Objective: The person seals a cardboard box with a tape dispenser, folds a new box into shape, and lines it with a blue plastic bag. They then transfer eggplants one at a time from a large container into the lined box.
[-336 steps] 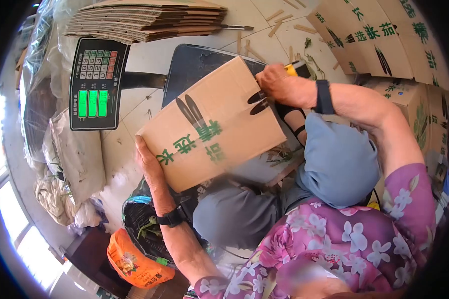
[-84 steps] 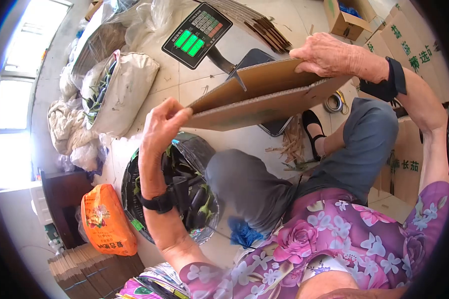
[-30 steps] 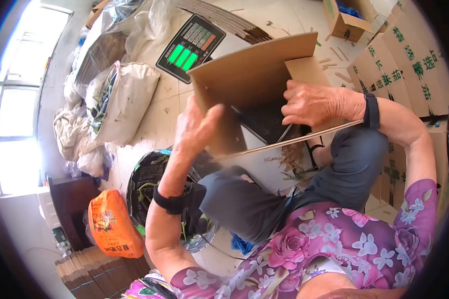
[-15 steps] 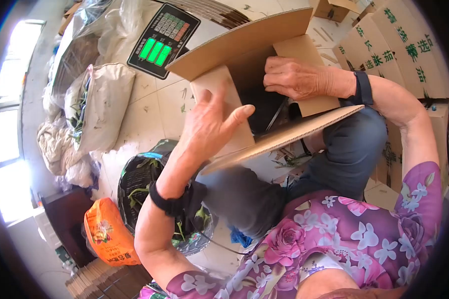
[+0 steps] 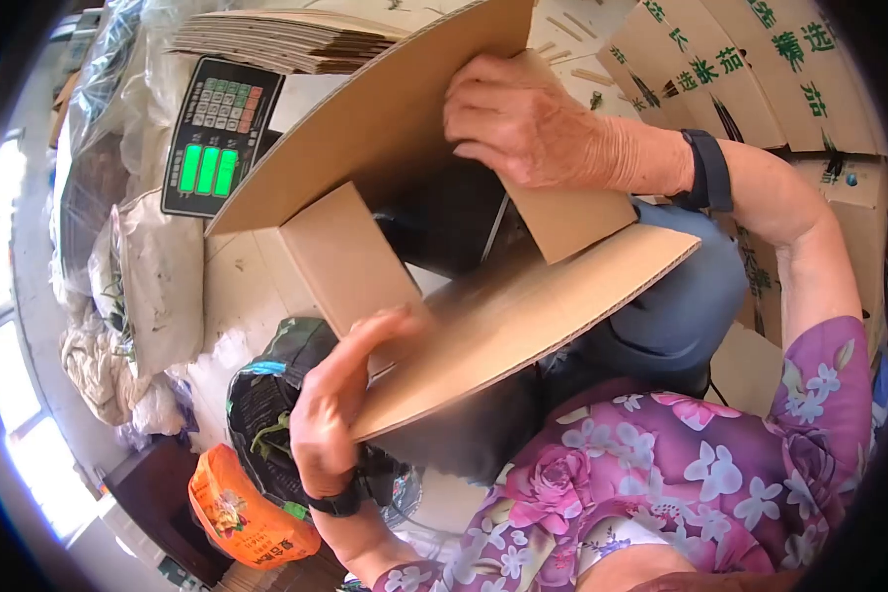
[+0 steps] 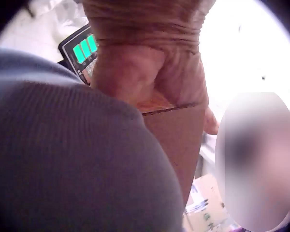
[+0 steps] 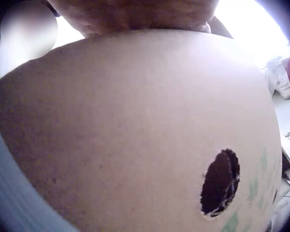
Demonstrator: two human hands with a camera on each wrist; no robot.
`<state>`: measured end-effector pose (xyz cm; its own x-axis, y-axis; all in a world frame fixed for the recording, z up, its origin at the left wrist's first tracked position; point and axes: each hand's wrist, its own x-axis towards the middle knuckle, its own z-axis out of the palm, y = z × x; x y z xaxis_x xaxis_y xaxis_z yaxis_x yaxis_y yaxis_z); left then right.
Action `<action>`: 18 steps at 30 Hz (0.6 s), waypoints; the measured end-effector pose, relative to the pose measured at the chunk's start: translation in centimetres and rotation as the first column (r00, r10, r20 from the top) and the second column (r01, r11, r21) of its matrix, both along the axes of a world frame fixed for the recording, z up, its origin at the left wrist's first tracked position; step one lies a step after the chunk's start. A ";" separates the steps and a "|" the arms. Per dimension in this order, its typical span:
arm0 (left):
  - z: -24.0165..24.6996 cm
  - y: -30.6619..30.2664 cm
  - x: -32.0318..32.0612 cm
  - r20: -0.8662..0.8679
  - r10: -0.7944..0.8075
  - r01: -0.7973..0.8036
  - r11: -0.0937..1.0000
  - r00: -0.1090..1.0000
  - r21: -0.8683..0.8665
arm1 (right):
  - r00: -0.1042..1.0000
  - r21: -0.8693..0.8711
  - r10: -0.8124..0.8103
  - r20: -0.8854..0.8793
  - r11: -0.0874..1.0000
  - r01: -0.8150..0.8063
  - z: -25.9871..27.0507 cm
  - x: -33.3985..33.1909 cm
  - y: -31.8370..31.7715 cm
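Note:
A cardboard box (image 5: 538,321) is unfolded over the person's lap in the head view, its two long flaps spread and two short flaps between them. The right hand (image 5: 533,118) grips the right short flap (image 5: 577,212) with curled fingers. At the near left corner, the left hand (image 5: 340,395) rests against the box with fingers reaching across the left short flap (image 5: 350,261); its fingertips are blurred. The left wrist view has the left palm (image 6: 145,67) over a cardboard edge (image 6: 176,135). An oval hole and green print mark the box wall (image 7: 135,116) in the right wrist view.
A scale display (image 5: 212,133) stands behind the box, near stacked flat cardboard (image 5: 286,39). A black-lined basket (image 5: 266,405) and an orange bag (image 5: 247,513) are at lower left. Printed boxes (image 5: 701,69) stand at upper right; a pale sack (image 5: 163,276) lies left.
The flattened box has been opened out, its short flaps now apart. Since half a second ago, the left hand has moved down to the near corner, and the box has tilted and shifted left.

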<state>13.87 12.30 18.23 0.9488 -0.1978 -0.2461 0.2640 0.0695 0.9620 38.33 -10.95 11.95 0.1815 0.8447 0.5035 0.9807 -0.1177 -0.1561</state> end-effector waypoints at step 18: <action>-1.8 0.9 -0.9 0.225 0.403 -0.462 0.780 0.887 0.423 | 0.940 0.002 0.114 -0.322 0.993 -0.120 1.5 -0.8 0.3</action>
